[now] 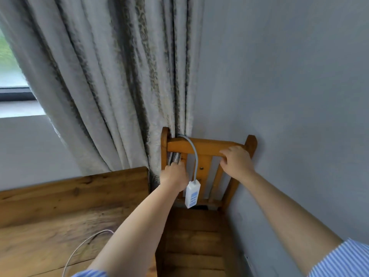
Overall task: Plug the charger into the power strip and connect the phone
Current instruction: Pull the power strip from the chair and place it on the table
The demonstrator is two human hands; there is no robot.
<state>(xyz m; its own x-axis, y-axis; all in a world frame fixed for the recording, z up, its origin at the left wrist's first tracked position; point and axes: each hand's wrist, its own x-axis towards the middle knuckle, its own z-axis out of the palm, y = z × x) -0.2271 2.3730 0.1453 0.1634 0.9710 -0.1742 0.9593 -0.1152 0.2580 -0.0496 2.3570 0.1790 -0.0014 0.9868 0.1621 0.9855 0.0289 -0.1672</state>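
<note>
left hand [174, 175]: closed, knuckles toward the camera, at the chair's back slats just beside the hanging power strip; what it has hold of is hidden, cannot tell.
right hand [235, 159]: fingers curled over the top rail of the wooden chair [207, 148], likely to steady it or pull it clear of the corner.
power strip [192, 194]: white, dangling upright by its grey cord [194, 154], which loops over the top rail from behind the curtain [111, 86]; hung there, it seems, to keep the sockets within reach.
white cable [79, 248]: thin, lying loose on the wooden table [60, 206], well apart from the strip; probably the charger lead.
charger plug, phone: not in view; nothing plugged in yet.
</note>
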